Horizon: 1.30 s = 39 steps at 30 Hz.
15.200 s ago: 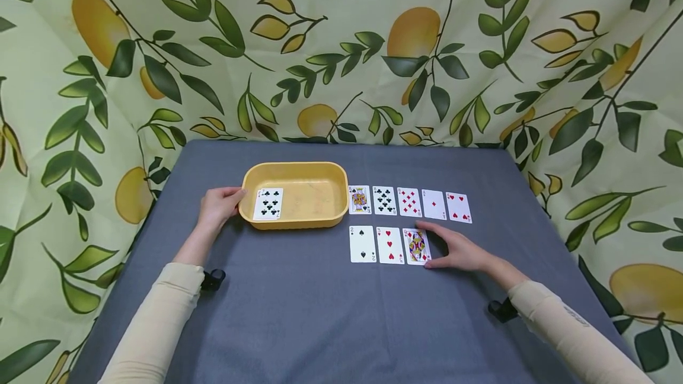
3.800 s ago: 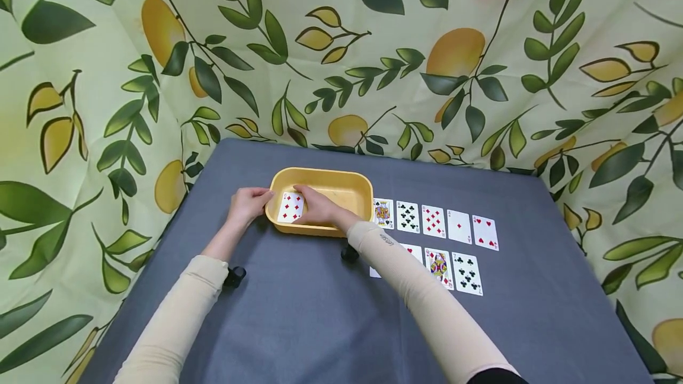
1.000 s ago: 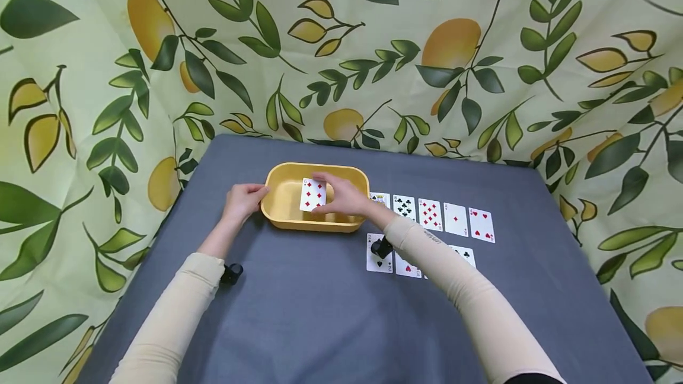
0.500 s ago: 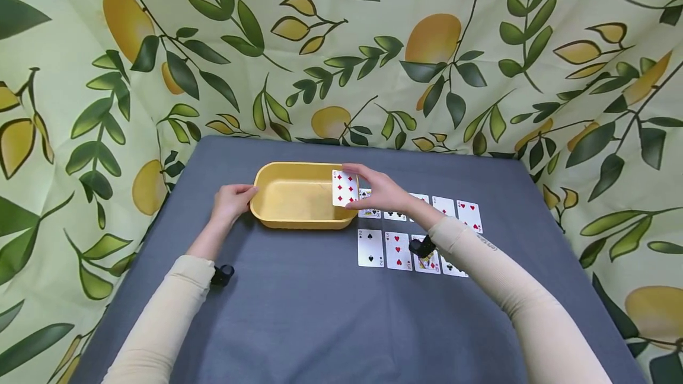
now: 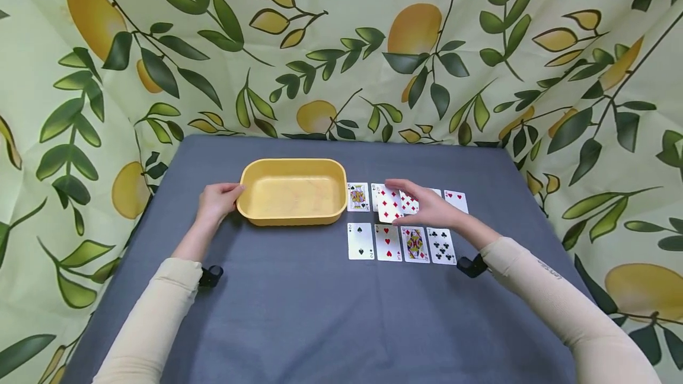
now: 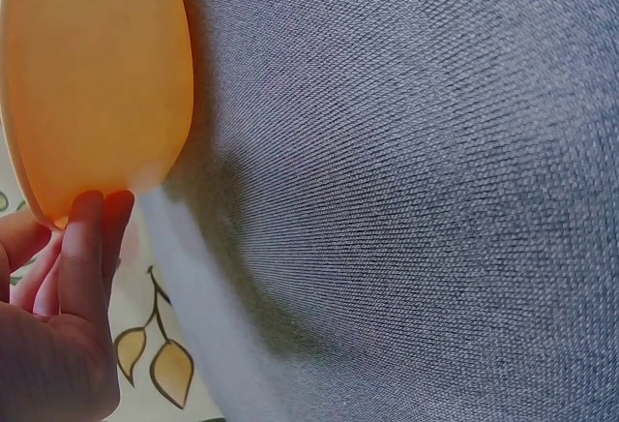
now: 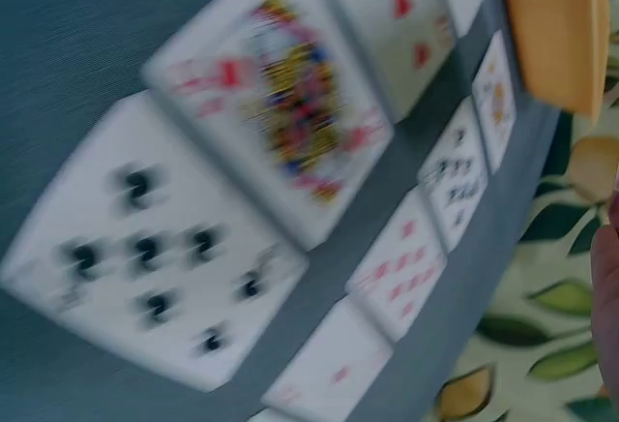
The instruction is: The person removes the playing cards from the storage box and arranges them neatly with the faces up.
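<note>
My left hand point(image 5: 216, 203) pinches the left rim of a yellow tray point(image 5: 290, 221); the left wrist view shows its fingers point(image 6: 85, 257) against the tray's outer wall point(image 6: 97, 74). Between thumb and fingers, my right hand point(image 5: 429, 209) holds a six of diamonds point(image 5: 388, 205) by its edges, above the back row of playing cards. Beneath the held card and the hand, parts of that row are hidden. In the right wrist view only a sliver of the right hand point(image 7: 607, 296) shows, and the held card is out of sight.
The back row begins with a king of spades point(image 5: 358, 197) beside the tray and ends with a hearts card point(image 5: 456, 199). In front lie a two of spades point(image 5: 360, 242), three of hearts point(image 5: 388, 243), queen of diamonds point(image 5: 415, 245) and seven of clubs point(image 5: 441, 246).
The right hand has lifted the six of diamonds from the tray and carried it right, over the cards. Earlier, the seven of clubs went from the tray to the front row. The left hand keeps its grip.
</note>
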Available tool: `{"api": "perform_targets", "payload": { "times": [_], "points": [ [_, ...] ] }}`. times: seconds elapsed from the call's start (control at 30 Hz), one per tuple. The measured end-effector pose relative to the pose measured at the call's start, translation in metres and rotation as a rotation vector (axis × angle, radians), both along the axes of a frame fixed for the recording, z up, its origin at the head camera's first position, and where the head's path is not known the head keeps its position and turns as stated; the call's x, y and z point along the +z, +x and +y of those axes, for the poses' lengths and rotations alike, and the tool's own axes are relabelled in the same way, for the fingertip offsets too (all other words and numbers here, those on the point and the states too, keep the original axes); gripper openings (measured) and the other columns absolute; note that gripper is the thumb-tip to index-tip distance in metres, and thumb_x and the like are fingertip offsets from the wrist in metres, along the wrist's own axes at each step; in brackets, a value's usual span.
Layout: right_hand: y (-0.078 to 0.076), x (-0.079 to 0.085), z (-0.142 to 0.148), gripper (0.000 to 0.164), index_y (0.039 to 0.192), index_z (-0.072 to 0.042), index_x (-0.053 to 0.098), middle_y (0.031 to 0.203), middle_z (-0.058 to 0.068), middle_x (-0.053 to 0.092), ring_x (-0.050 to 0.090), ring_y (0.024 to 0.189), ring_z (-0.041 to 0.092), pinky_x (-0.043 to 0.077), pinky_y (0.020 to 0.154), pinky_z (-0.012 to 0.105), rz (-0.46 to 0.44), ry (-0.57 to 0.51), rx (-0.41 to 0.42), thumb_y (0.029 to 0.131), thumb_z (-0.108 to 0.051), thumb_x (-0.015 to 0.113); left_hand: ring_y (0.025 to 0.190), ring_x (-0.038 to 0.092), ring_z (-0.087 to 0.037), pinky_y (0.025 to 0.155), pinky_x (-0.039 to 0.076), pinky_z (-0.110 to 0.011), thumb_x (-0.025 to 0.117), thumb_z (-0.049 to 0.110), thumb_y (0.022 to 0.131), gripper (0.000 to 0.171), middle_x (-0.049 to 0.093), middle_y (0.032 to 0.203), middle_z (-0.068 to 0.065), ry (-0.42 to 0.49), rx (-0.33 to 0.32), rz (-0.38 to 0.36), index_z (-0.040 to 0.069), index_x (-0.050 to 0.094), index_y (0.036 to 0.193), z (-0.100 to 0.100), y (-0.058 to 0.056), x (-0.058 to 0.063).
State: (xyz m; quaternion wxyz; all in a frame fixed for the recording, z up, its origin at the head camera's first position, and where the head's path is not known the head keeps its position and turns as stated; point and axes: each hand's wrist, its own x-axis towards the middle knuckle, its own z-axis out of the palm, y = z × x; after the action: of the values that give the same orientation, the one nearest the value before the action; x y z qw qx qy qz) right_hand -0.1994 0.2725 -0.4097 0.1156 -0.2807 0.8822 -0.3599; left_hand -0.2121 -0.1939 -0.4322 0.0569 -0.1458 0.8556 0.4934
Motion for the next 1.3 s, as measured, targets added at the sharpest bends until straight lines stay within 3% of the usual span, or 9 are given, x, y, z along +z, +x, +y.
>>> {"api": "perform_targets", "payload": {
  "times": [0.33, 0.63, 0.77, 0.93, 1.2, 1.3],
  "points": [
    [0.034, -0.017, 0.069, 0.082, 0.144, -0.008, 0.043, 0.142, 0.009, 0.048, 0.040, 0.133, 0.030, 0.031, 0.105, 0.056, 0.023, 0.067, -0.061, 0.077, -0.028, 0.085, 0.076, 0.060, -0.004, 0.062, 0.051, -0.014, 0.059, 0.032, 0.098, 0.046, 0.064, 0.121, -0.023, -0.030, -0.020, 0.012, -0.003, 0.061, 0.129, -0.001, 0.001, -0.002],
    [0.053, -0.027, 0.118, 0.079, 0.143, -0.012, 0.041, 0.141, 0.012, 0.047, 0.039, 0.131, 0.034, 0.030, 0.102, 0.059, -0.044, 0.122, -0.142, 0.079, -0.031, 0.083, 0.072, 0.062, -0.003, 0.059, 0.051, -0.014, 0.060, 0.028, 0.097, 0.043, 0.065, 0.116, -0.025, -0.027, -0.009, 0.036, -0.006, 0.063, 0.125, 0.001, 0.002, -0.002],
    [0.061, -0.031, 0.135, 0.077, 0.143, -0.012, 0.042, 0.141, 0.012, 0.047, 0.039, 0.130, 0.033, 0.033, 0.100, 0.051, -0.040, 0.140, -0.159, 0.080, -0.032, 0.082, 0.070, 0.059, 0.000, 0.058, 0.050, -0.013, 0.060, 0.029, 0.098, 0.044, 0.065, 0.117, -0.024, -0.038, -0.002, 0.031, -0.005, 0.063, 0.125, 0.001, 0.002, -0.001],
    [0.071, -0.040, 0.151, 0.075, 0.142, -0.012, 0.043, 0.139, 0.012, 0.050, 0.042, 0.127, 0.032, 0.034, 0.098, 0.035, -0.047, 0.170, -0.187, 0.081, -0.032, 0.081, 0.076, 0.062, -0.006, 0.059, 0.050, -0.013, 0.059, 0.029, 0.098, 0.044, 0.065, 0.118, -0.024, -0.038, -0.005, 0.027, -0.005, 0.062, 0.126, 0.001, 0.003, 0.000],
    [0.080, -0.054, 0.161, 0.073, 0.141, -0.009, 0.044, 0.137, 0.013, 0.050, 0.042, 0.124, 0.026, 0.024, 0.094, 0.008, -0.034, 0.135, -0.165, 0.080, -0.027, 0.082, 0.088, 0.066, -0.019, 0.060, 0.050, -0.013, 0.059, 0.029, 0.099, 0.044, 0.065, 0.118, -0.024, -0.037, -0.009, 0.030, -0.005, 0.061, 0.127, 0.002, 0.005, 0.000],
    [0.080, -0.055, 0.160, 0.074, 0.141, -0.009, 0.044, 0.138, 0.014, 0.049, 0.041, 0.125, 0.026, 0.022, 0.094, 0.005, -0.041, 0.126, -0.156, 0.081, -0.028, 0.082, 0.083, 0.066, -0.014, 0.059, 0.050, -0.013, 0.060, 0.030, 0.098, 0.044, 0.065, 0.118, -0.023, -0.042, -0.001, 0.030, -0.004, 0.062, 0.127, 0.003, 0.004, 0.000]
  ]
}}
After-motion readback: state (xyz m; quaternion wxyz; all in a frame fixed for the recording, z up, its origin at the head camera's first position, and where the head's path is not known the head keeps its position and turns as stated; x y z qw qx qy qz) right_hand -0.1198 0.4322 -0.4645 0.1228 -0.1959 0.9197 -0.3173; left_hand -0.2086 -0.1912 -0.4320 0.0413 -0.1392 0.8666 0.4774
